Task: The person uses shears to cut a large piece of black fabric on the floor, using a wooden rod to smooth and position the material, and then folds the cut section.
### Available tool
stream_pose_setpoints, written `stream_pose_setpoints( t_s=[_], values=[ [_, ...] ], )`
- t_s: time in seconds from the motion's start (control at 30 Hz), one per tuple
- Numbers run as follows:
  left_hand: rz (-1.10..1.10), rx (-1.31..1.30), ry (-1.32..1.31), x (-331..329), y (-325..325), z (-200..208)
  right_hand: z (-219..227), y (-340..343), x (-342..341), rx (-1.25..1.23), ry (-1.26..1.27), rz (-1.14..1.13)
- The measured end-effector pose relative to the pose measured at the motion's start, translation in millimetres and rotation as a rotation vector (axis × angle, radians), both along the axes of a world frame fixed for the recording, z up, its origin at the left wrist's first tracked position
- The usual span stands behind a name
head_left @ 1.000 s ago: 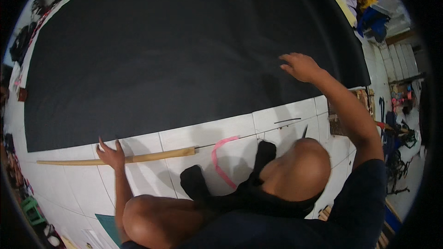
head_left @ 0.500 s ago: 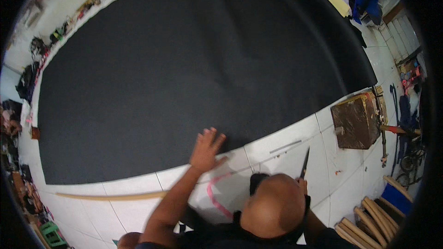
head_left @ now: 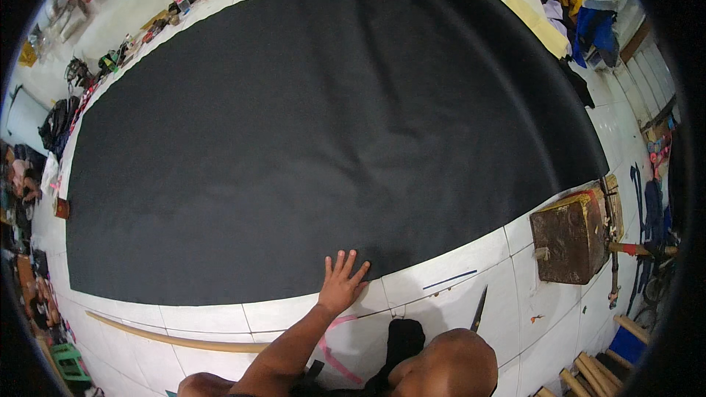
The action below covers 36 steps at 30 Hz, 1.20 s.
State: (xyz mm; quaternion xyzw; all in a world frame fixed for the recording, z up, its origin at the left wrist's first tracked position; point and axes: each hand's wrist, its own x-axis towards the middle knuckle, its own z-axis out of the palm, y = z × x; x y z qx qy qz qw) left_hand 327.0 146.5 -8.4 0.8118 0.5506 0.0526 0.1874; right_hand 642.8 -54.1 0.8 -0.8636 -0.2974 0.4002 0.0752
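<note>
Person's left hand (head_left: 342, 288) is spread wide on the near edge of a big black sheet (head_left: 257, 140) covering tiled floor (head_left: 540, 331). Can't tell about the right hand, it's hidden; a knife (head_left: 479, 310) pokes up by one knee (head_left: 460, 362).

l hand (head_left: 342, 288) spread on blk sheet (head_left: 287, 147)

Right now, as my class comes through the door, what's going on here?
A person's left hand rests with fingers spread on a large black sheet, close to its near edge. The sheet covers much of a white tiled floor. The right hand is out of view. A knife shows beside the right knee, but whether it is held cannot be seen. A long, pale stick lies at the left, partly hidden by the forearm.
</note>
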Motion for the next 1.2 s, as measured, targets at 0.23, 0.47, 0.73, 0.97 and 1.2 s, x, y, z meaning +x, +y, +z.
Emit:
stream_pose_setpoints(
  t_s=[0.23,0.47,0.73,0.97,1.2],
  values=[
    [-0.039,0.064,0.024,10,-4,-6,49,-7,-21,0.139,0.001,-0.073],
    [0.062,0.159,-0.124,27,-3,-15,163,88,-109,0.651,0.008,-0.144],
    [0.077,0.116,-0.231,31,3,-4,52,59,-13,0.096,0.783,0.172],
    [0.124,0.115,-0.244,33,5,4,70,52,-15,-0.121,0.991,0.200],
    [0.180,0.062,-0.351,42,11,18,20,86,-60,-0.096,0.838,0.232]
  ],
)
